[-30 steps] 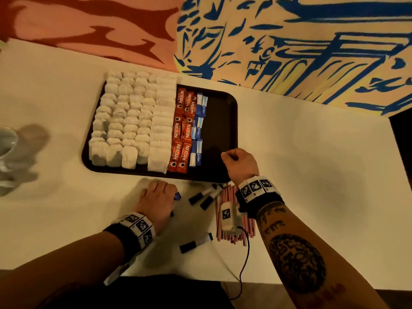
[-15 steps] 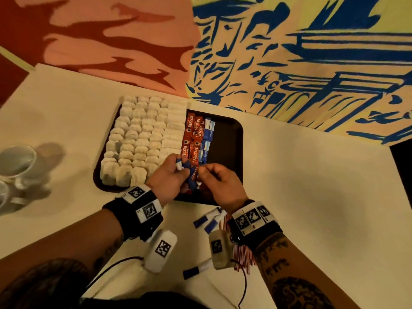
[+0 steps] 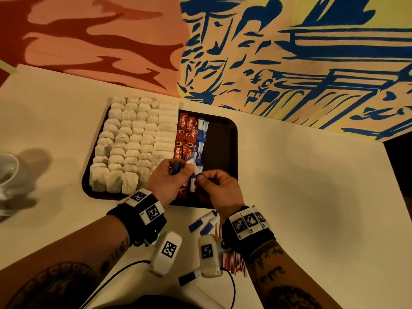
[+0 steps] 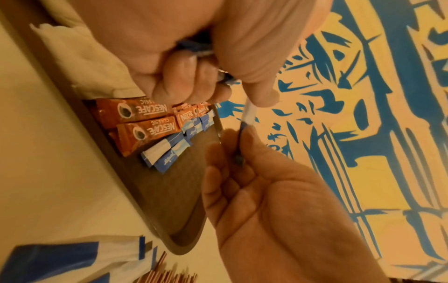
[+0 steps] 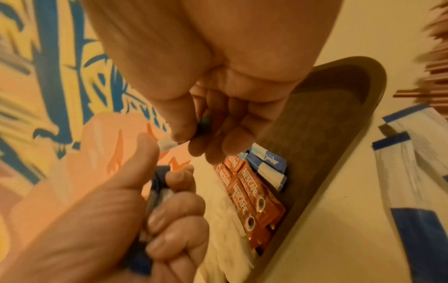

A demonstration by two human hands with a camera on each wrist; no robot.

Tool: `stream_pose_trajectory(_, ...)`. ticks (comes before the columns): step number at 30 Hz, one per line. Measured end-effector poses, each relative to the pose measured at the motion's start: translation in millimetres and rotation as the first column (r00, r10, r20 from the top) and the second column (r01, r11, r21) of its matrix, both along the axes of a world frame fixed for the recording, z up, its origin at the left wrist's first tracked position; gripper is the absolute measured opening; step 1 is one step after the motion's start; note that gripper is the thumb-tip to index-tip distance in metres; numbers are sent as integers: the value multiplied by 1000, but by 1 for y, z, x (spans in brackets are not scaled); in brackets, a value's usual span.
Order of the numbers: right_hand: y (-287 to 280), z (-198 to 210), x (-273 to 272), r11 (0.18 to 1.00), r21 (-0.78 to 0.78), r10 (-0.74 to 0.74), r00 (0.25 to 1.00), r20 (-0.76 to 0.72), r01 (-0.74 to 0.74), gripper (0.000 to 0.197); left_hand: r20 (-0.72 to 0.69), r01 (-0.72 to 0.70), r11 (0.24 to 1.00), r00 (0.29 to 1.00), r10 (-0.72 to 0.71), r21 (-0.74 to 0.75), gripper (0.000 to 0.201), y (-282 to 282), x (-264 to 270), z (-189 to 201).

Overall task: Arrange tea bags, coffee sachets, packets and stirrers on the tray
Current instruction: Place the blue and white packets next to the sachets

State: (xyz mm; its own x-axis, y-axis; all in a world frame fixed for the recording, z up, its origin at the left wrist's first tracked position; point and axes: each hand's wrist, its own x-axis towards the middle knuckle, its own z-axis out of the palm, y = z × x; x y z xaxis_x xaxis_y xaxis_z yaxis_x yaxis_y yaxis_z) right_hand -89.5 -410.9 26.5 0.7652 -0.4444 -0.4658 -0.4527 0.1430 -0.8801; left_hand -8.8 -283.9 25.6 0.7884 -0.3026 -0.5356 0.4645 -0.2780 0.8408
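Observation:
A dark tray (image 3: 223, 134) holds rows of white tea bags (image 3: 133, 141), red Nescafe sachets (image 3: 186, 139) and a column of blue-and-white packets (image 3: 200, 139). Over the tray's front edge my left hand (image 3: 178, 169) grips a small bundle of blue-and-white packets (image 4: 194, 49) in its curled fingers. My right hand (image 3: 200, 178) pinches one end of a single blue-and-white packet (image 4: 247, 118) between thumb and forefinger. The other end of that packet is under my left thumb. The right wrist view shows the same pinch on the packet (image 5: 167, 144) above the sachets (image 5: 249, 191).
Loose blue-and-white packets (image 3: 202, 221) lie on the white table just in front of the tray, with another (image 3: 189, 277) nearer me. A bundle of red-striped stirrers (image 3: 234, 262) lies under my right wrist. A white cup (image 3: 6, 172) stands far left. A painted wall runs behind the tray.
My left hand rose from the table with packets in it, and my right hand left the tray's front rim. Both now meet over the tray's front, the right pinching one packet.

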Motion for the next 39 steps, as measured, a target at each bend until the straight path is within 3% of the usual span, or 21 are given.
stream_pose_trajectory(2,-4,0,-1,996,64,-61,998,8,60,7,-1,3,1000,1000,-3,-29,29,-1,2,0)
stream_pose_trajectory(6,-2,-5,-2,998,35,48,999,22,-49,12,54,58,998,997,-58,-4,14,-4,4,2)
stream_pose_trajectory(11,-6,-3,-4,984,-107,150,988,47,-145,4,99,175,983,979,-179,48,20,-2,7,4)
stream_pose_trajectory(16,-4,-6,-4,971,-128,205,979,10,-202,6,121,221,972,966,-230,80,14,6,8,0)
stream_pose_trajectory(23,-19,-34,5,981,-177,43,979,-200,-79,11,142,106,988,982,-121,112,3,23,13,-7)
stream_pose_trajectory(28,-20,-39,12,939,-268,126,939,-319,-217,26,142,15,991,989,-34,136,9,40,23,-17)
stream_pose_trajectory(34,-9,-46,21,903,-330,99,879,-466,-277,27,139,44,985,988,-67,164,6,43,23,-17)
stream_pose_trajectory(39,-7,-38,21,882,-349,114,864,-491,-315,27,141,76,983,985,-100,166,8,43,20,-16)
